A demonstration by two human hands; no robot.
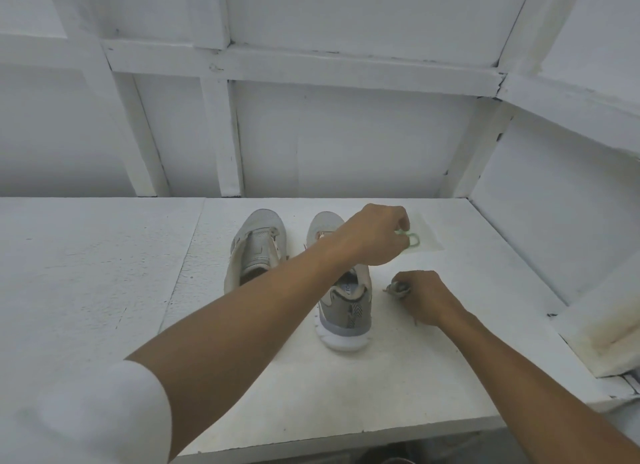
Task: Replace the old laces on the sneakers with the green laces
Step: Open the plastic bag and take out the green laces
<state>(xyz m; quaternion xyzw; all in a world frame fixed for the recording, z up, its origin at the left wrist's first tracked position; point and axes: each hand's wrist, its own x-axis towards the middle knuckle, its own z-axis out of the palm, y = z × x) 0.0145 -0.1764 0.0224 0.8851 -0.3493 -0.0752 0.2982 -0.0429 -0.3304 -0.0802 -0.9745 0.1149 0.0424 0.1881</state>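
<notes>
From the head camera, the only view here, two grey sneakers stand side by side on the white table (104, 273), toes pointing away from the person. The unlaced sneaker (256, 249) gapes open with its tongue loose and no lace visible in its eyelets. The second sneaker (346, 307) is crossed by the left forearm, so its lacing cannot be read. The left hand (374, 235) reaches across that shoe, and its fingertips are pinched together on a loop of the green laces (412, 239). These laces lie just past the shoes on what looks like a clear packet (431, 243). The right hand (427, 299) rests on the table beside the second sneaker's heel, fingers curled round a small grey bundle (398, 288), most likely the old laces. By this evidence the removal half seems done, at least for one shoe, while the green laces have only now been taken up. All the threading is yet to do, and the grey bundle needs setting aside to free the right hand.
</notes>
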